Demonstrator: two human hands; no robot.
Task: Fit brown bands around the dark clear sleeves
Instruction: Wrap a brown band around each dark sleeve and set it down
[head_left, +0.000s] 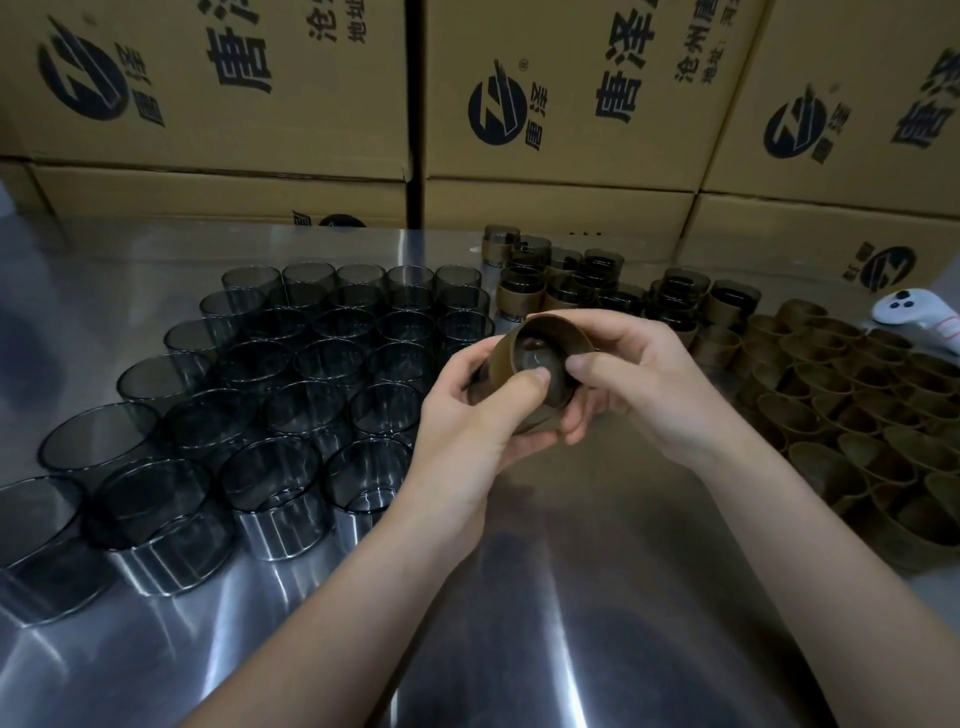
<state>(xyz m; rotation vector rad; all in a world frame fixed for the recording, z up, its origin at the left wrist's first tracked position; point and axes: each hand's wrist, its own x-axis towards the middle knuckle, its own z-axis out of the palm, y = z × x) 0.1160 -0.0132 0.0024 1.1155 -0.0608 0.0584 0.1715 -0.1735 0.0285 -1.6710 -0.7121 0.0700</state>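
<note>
Brown band (563, 332) and dark clear sleeve (532, 356) are up in the air in the middle of the frame, held in both my hands above the shiny counter (571, 571). The band goes around the sleeve. My left hand (478, 410) curls around them from the left and below, with its thumb on the near rim. My right hand (644, 384) grips from the right, and its thumb presses the rim too. My thumbs hide part of the rim and my fingers hide the bottom end.

On the left side of the frame stand rows of bare sleeves (291, 364), packed close together. Just past my hands, near the top middle, stand banded sleeves (571, 280). On the right is a big bunch of loose bands (841, 405), all touching. A white controller (914, 312) lies at the right edge, beside them. Big cardboard boxes (561, 93) with black print make a wall behind the counter.

The held piece is tipped, not upright. Its open round mouth faces up toward me, and its body runs down and to the left into my left palm.
</note>
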